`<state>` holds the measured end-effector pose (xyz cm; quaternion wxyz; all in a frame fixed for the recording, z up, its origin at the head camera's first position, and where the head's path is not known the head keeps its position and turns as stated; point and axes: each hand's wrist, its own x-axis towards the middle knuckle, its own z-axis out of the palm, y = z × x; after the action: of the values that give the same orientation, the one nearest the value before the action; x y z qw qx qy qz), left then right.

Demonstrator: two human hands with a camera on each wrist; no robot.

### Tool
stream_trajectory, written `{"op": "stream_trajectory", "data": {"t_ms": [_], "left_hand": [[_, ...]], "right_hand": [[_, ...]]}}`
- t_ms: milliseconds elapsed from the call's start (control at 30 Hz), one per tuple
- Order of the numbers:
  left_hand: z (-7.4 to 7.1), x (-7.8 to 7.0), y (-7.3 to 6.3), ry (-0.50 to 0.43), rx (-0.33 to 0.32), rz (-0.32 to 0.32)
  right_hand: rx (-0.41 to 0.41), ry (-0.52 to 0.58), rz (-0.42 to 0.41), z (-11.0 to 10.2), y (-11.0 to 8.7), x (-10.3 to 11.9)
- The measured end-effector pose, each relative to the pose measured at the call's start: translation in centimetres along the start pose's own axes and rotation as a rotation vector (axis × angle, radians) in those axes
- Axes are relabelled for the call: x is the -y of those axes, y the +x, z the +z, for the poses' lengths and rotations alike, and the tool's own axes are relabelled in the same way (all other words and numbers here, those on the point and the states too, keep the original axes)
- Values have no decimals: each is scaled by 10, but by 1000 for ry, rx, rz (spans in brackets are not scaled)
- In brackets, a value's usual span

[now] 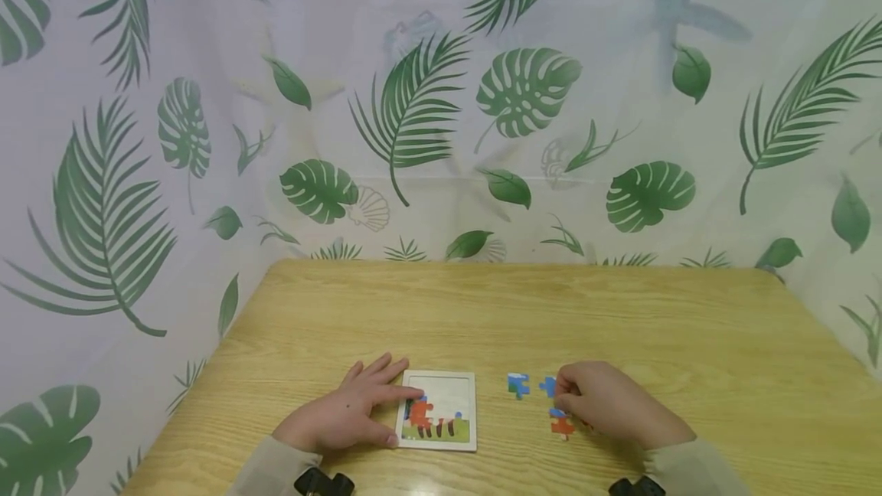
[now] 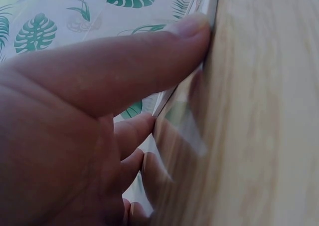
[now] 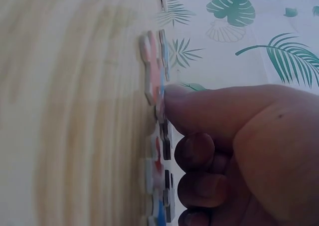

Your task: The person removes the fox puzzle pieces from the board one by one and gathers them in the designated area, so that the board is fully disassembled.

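A square puzzle tray point(image 1: 472, 412) with a pale rim lies on the table, its lower part filled with joined pieces showing red, green and dark stripes. My left hand point(image 1: 354, 409) rests at its left side, fingers spread; the index finger reaches over the pieces and the thumb point(image 2: 164, 51) touches the rim. To the right of the tray, my right hand point(image 1: 606, 400) is among loose pieces, with thumb and index finger pinching at a blue puzzle piece point(image 1: 548, 386); the fingertips partly hide it. Just below is a red and blue piece point(image 1: 561, 425).
A blue and green puzzle piece point(image 1: 518, 385) lies between the tray and my right hand. More loose pieces point(image 3: 158, 161) sit beneath the right fingers, seen edge-on. Behind the wooden table point(image 1: 517, 312) hangs a leaf-patterned cloth point(image 1: 441, 228).
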<state>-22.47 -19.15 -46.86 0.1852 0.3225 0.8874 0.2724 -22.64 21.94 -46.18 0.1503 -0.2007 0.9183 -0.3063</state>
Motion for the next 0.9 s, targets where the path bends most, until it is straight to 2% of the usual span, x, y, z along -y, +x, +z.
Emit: {"op": "stream_trajectory", "data": {"t_ms": [267, 533, 900], "left_hand": [[-1, 0, 1, 6, 2, 3], [0, 0, 1, 10, 4, 0], [0, 2, 0, 22, 1, 22]], "right_hand": [[-19, -39, -5, 0, -2, 4], [-12, -46, 28, -2, -5, 7], [-21, -80, 22, -1, -2, 7]]}}
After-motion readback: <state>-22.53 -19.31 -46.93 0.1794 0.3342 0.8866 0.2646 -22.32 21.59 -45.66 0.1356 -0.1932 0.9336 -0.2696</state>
